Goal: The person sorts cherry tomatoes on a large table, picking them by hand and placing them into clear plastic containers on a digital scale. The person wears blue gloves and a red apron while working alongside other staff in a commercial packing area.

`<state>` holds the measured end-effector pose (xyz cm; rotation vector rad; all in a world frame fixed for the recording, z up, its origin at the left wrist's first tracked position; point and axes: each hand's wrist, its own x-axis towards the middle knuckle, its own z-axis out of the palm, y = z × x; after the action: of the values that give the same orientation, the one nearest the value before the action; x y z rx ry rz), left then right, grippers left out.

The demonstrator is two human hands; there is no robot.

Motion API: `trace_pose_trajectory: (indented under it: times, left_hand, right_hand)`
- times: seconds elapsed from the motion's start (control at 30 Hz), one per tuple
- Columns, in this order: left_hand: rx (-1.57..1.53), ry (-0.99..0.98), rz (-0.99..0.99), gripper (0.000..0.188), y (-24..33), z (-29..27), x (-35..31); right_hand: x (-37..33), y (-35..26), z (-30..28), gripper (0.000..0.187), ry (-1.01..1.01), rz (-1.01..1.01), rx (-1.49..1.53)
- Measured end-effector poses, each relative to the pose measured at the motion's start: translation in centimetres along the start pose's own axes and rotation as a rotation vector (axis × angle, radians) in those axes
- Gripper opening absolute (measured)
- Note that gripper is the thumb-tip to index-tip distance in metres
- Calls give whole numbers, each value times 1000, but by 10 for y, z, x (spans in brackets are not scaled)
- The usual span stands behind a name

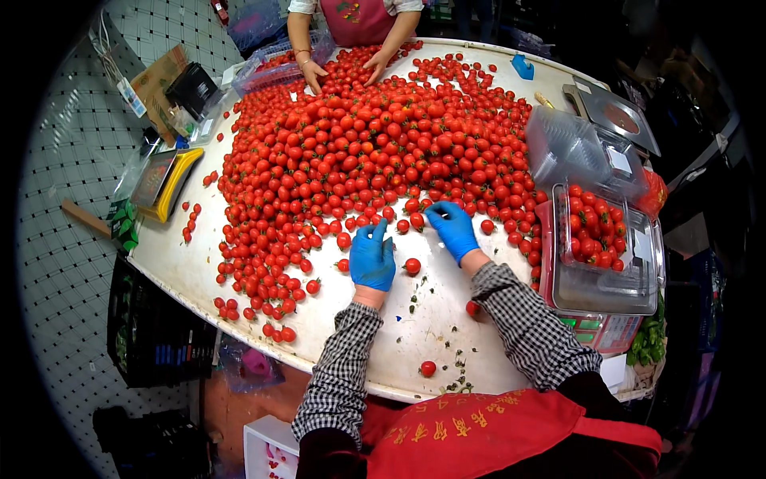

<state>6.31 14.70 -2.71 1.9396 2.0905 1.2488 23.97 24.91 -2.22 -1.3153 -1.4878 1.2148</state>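
A big heap of cherry tomatoes (343, 144), red with green calyxes, covers most of the white table (359, 339). At the heap's near edge is my left hand (373, 257) in a blue glove, its fingers stretched forward beside a few loose tomatoes. My right hand (453, 230), also blue-gloved, has bent fingers pointing left at tomatoes by the edge; no tomato shows in its grasp. Between the hands, a single tomato (412, 267) lies on the tabletop. Another tomato (428, 369) sits nearer me, among scattered green calyxes (459, 363).
Across the table, a person's hands (315, 76) touch the heap beside a clear plastic crate (279, 76). On the right, a clear box of tomatoes (594, 227) rests on a scale (598, 327), near stacked clear containers (562, 144). A yellow-edged device (169, 184) stands left.
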Motion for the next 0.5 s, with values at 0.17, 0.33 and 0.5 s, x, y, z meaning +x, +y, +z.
trace_pose_trajectory:
  times: [0.17,0.33,0.5]
  left_hand:
    - [258,-234,-80,38,-10,5,50]
    - [208,-229,-73,40,-12,8,58]
    - [245,-113,103,34,0,12,61]
  right_hand:
    - [-3,-2,25,47,-135,-264,-738]
    - [-1,-2,12,43,-143,-164,-504]
    - [-30,-6,-30,46,-176,341,933]
